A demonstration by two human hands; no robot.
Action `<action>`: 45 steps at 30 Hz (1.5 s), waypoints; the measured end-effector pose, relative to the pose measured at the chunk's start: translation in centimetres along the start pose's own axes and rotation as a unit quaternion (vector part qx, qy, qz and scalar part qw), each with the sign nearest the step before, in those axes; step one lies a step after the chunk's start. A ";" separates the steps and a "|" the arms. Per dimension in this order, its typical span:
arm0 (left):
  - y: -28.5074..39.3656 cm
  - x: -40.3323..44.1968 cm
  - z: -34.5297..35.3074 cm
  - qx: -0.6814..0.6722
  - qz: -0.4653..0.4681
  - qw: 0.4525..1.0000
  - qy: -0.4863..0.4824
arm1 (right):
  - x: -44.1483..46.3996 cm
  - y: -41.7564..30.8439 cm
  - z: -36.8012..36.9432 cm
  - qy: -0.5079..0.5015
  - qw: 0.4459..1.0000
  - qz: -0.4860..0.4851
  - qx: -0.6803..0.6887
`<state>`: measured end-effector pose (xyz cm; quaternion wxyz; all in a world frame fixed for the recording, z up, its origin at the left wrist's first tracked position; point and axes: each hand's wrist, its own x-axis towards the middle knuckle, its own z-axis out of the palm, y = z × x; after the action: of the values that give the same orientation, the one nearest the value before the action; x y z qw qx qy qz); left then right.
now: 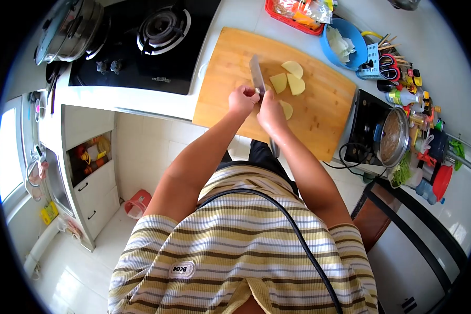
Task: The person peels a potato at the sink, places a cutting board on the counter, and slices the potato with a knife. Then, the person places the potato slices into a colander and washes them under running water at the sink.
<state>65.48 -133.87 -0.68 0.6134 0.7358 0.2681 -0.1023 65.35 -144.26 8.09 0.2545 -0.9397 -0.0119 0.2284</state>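
Note:
My right hand (272,111) is closed around the grip of a kitchen knife (257,73), whose broad blade points away from me over the wooden cutting board (222,68). Close beside the base of the blade, my left hand (243,99) has its fingers pinched together. Something small and pale shows at those fingertips, too small to name. Several pale yellow potato pieces lie on the board right of the knife: a rounded potato piece (293,68), a wedge-shaped potato piece (278,82), and a potato piece (286,109) partly behind my right hand. A grey strip below my right wrist is unclear.
Left of the board is a black gas stove (131,68) with a steel pot (73,31). Behind the board stand a red basket (298,23) and a blue bowl (345,47). Bottles, an induction cooker (365,123) and a lidded pan (395,137) crowd the right.

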 end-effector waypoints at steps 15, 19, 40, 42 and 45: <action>1.6 3.6 -4.7 -0.149 -0.062 0.986 -0.046 | -4.3 7.8 -6.2 0.168 0.950 -0.234 -0.118; 8.3 3.1 -5.2 0.080 0.179 0.971 -0.137 | -4.6 10.1 -6.8 0.168 0.918 -0.302 -0.195; 13.6 5.8 10.0 0.254 0.249 0.918 -0.176 | -7.0 24.8 -9.0 0.102 0.892 0.132 0.421; 12.9 6.7 11.5 0.185 0.277 0.930 -0.152 | -5.3 25.2 -7.6 0.119 0.855 0.132 0.487; 12.9 6.0 11.4 0.116 0.104 0.972 -0.174 | -3.6 26.0 -6.0 0.150 0.927 0.156 0.307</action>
<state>79.26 -144.50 4.77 0.5682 0.7968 0.0661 -0.1947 62.29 -170.23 1.64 0.4901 -0.8290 0.2442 0.1137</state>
